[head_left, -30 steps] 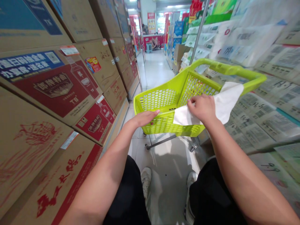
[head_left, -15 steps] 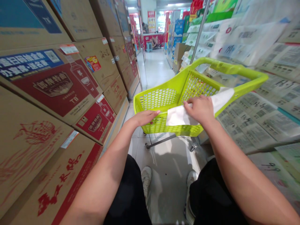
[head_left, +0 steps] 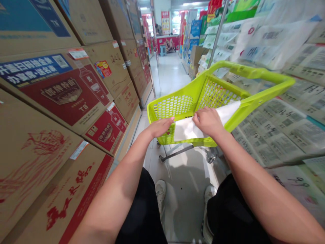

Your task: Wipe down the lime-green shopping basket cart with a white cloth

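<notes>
A lime-green shopping cart (head_left: 175,100) stands sideways in front of me, its handle toward the right. My left hand (head_left: 161,126) grips the near rim close to the cart's left end, and some of its fingers are hidden behind the side. A white cloth (head_left: 183,129) is draped over that same rim. My right hand (head_left: 207,121) presses the cloth to the rim with its fingers curled over the top. Part of the cloth shows on both sides of this hand.
Stacked cardboard cartons (head_left: 61,91) wall in the left side. On the right are piled plastic-wrapped packs (head_left: 276,132) beside a metal pole (head_left: 218,34). The tiled aisle (head_left: 170,67) runs back to a red counter (head_left: 168,43). A person stands near that counter.
My right hand has slid left along the rim, taking the white cloth with it toward my left hand. The left hand keeps its place on the cart.
</notes>
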`<action>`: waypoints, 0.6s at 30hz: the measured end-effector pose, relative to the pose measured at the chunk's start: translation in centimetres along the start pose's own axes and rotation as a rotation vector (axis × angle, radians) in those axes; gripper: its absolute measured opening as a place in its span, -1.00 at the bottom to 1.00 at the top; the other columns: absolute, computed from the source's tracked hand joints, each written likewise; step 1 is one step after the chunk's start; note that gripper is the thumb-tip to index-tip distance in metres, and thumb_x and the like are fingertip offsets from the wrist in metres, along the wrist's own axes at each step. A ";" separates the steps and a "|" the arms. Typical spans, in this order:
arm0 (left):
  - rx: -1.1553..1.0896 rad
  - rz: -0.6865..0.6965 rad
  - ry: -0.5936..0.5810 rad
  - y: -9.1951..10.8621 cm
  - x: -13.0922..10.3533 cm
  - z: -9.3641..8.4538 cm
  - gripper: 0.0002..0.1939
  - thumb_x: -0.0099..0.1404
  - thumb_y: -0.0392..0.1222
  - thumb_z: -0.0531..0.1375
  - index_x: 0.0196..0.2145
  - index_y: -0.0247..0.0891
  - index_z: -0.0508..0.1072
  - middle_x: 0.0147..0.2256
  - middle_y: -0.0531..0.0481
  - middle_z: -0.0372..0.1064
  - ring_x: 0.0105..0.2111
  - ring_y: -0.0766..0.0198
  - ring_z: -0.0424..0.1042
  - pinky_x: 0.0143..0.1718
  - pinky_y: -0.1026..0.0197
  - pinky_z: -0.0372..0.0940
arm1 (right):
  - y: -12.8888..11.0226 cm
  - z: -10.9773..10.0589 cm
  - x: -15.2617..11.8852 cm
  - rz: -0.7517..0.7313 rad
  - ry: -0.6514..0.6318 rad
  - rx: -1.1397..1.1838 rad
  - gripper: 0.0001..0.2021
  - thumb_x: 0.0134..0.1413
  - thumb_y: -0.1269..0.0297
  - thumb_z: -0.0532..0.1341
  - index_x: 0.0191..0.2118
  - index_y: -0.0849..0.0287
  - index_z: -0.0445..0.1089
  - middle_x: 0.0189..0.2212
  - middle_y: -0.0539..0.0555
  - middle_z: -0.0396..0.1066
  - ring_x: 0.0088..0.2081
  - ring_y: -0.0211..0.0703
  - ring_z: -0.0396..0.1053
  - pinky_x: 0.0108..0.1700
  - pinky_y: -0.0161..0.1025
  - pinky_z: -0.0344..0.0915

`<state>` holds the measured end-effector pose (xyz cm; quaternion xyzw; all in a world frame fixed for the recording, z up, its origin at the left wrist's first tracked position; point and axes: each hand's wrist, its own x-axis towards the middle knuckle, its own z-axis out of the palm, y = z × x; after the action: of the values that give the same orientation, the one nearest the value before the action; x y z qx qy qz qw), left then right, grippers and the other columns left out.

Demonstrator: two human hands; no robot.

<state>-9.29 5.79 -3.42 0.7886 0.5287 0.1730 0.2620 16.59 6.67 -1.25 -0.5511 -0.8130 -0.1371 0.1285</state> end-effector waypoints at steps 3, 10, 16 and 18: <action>0.032 0.000 0.082 -0.2 0.2 0.1 -0.37 0.53 0.21 -0.26 0.01 -0.20 0.46 0.08 -0.16 0.52 0.10 0.01 0.48 0.23 -0.05 0.29 | 3.4 -0.3 0.4 0.150 0.026 -0.051 -0.57 0.35 0.26 -0.01 -0.25 0.30 0.60 -0.22 0.35 0.60 -0.17 0.13 0.39 -0.13 -0.04 0.06; 0.198 -0.050 0.180 0.3 0.5 0.2 -0.58 0.50 -0.05 -0.11 0.16 -0.11 0.38 -0.01 -0.12 0.56 0.02 -0.02 0.52 0.12 -0.07 0.36 | -1.5 0.1 -1.3 -0.022 0.065 0.017 -0.42 0.42 -0.10 -0.04 -0.15 0.21 0.61 -0.16 0.28 0.59 -0.03 0.19 0.34 0.03 0.02 0.06; 0.382 -0.140 0.120 0.5 0.2 -0.9 -0.60 0.46 -0.06 -0.08 -0.02 -0.07 0.52 0.00 -0.09 0.57 0.01 -0.01 0.52 -0.02 0.03 0.38 | -1.9 -0.1 -0.5 -0.013 -0.011 0.028 -0.45 0.41 -0.08 -0.01 -0.25 0.20 0.61 -0.25 0.27 0.59 -0.11 0.16 0.38 -0.05 -0.01 0.07; 0.396 -0.151 0.086 0.1 0.3 -1.1 -0.60 0.45 -0.05 -0.08 -0.07 -0.08 0.54 -0.02 -0.06 0.58 -0.02 0.03 0.53 -0.06 0.08 0.37 | -0.3 -0.2 -0.1 0.048 -0.013 0.008 -0.48 0.38 -0.05 0.03 -0.28 0.20 0.61 -0.28 0.28 0.59 -0.12 0.17 0.38 -0.07 -0.01 0.07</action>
<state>-9.68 6.30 -2.43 0.7747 0.6208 0.0790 0.0912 16.37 6.37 -1.14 -0.5709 -0.8008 -0.1274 0.1287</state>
